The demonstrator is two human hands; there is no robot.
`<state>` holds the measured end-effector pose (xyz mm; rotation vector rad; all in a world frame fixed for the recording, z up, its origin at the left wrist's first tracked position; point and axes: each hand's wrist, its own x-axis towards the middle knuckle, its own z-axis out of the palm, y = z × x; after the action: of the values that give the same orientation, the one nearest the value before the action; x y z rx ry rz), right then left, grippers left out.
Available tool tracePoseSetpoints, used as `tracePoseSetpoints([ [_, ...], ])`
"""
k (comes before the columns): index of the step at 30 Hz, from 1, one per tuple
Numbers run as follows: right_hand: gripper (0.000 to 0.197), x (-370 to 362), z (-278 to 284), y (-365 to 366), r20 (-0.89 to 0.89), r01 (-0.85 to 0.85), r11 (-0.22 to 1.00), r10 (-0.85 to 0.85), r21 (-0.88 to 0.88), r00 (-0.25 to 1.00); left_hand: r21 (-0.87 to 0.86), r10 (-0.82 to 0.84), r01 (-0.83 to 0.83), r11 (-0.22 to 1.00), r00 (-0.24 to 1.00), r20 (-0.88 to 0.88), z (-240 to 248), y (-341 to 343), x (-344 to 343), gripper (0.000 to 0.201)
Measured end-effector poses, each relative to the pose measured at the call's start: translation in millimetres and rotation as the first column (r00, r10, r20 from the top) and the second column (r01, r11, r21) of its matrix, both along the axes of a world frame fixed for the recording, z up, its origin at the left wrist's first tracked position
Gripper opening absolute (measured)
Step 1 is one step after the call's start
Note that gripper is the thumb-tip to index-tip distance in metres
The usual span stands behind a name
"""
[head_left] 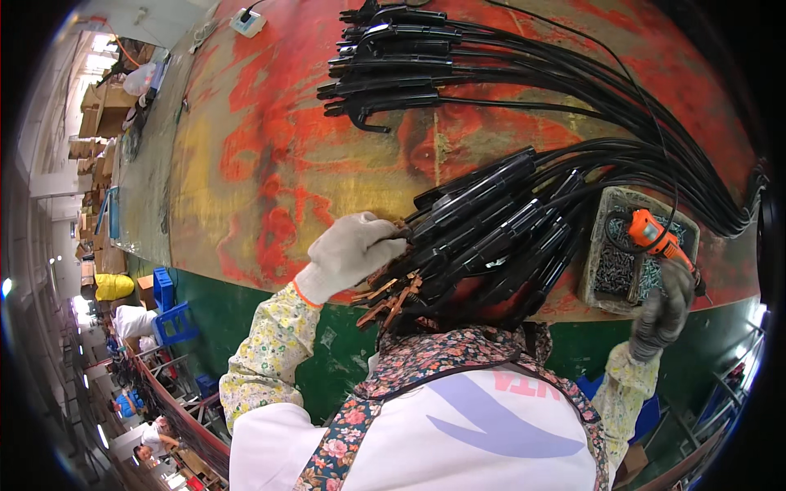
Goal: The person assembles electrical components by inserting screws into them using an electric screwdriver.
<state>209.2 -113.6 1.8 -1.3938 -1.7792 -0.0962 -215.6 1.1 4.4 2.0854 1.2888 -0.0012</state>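
My left hand (350, 252), in a pale glove, has its fingers closed on the end of a black welding electrode holder (471, 196) at the near edge of the table. More such holders (491, 250) lie bunched beside it, their copper-coloured jaws (395, 301) jutting out toward me. At the right, my right hand (661, 313), in a dark grey glove, is beside a screw tray (588, 274). Its fingertips overlap the lower body of an orange electric screwdriver (647, 231) lying across that tray. Whether they grip it is unclear.
Another row of black electrode holders (401, 69) lies at the far side, its cables (589, 90) sweeping right. The tray holds loose screws (614, 270). A thin cord (630, 78) runs to the screwdriver. Blue crates (173, 323) stand beyond the table's left; people (151, 438) work in the background.
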Motion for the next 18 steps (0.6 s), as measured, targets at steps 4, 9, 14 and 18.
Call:
tracePoseSetpoints([
  [4, 0.032, -64, 7, 24, -0.328, -0.224, 0.962, 0.163, -0.158, 0.93, 0.033, 0.271, -0.287, 0.957, 0.932, 0.24, 24, 14, -5, 0.018],
  [9, 0.053, -126, 24, 53, -0.973, -0.819, 0.527, -0.161, -0.226, 0.165, 0.271, 0.138, -0.194, 0.943, 0.968, 0.212, 104, 36, 19, 0.012],
  [14, 0.047, -148, -2, 118, -0.731, -0.667, 0.731, -0.376, 0.144, -0.569, 0.469, -0.006, -0.089, 0.879, 0.98, 0.197, 147, 29, 47, 0.011],
  [18, 0.037, -138, -25, 173, -0.656, -0.181, 0.965, -0.014, 0.188, -0.754, 0.701, -0.144, 0.083, 0.709, 0.989, 0.028, 150, 25, 49, 0.012],
])
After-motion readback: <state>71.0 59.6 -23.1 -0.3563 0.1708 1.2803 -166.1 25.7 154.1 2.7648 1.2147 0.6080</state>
